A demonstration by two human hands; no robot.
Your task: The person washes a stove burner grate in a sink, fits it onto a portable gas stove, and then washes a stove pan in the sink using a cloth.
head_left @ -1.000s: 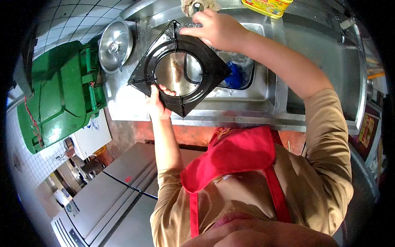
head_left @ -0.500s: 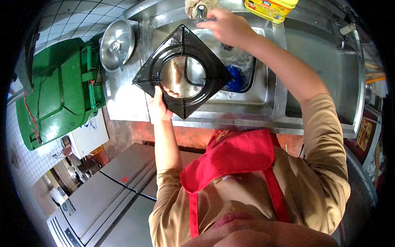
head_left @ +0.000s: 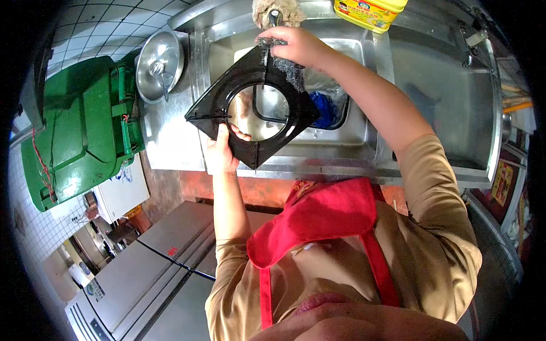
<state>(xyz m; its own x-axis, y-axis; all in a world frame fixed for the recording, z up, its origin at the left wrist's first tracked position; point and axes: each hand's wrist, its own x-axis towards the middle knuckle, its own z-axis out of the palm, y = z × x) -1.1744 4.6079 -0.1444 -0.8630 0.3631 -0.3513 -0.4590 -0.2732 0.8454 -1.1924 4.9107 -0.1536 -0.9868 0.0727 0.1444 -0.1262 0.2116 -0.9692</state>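
A black square frame (head_left: 267, 149) with a round opening is held tilted over the metal sink (head_left: 318, 149), one corner toward the back. My left hand (head_left: 223, 152) grips its near left side, thumb on top and fingertips through the opening. At the far corner my right hand (head_left: 293, 46) is closed on a grey mesh scrubber (head_left: 291, 71), part of which hangs against the frame's upper right edge. Below the frame, a black-rimmed tray (head_left: 343, 116) with a blue item (head_left: 323, 109) lies in the sink.
A metal bowl (head_left: 147, 65) with a utensil stands left of the sink. A yellow tub (head_left: 367, 12) and a brown cloth (head_left: 287, 10) are at the back. A green bin (head_left: 74, 131) is at the left, a faucet (head_left: 476, 38) at the right.
My right hand has come down from behind the frame onto its far corner with the scrubber. The frame has shifted slightly right and tilted in my left hand.
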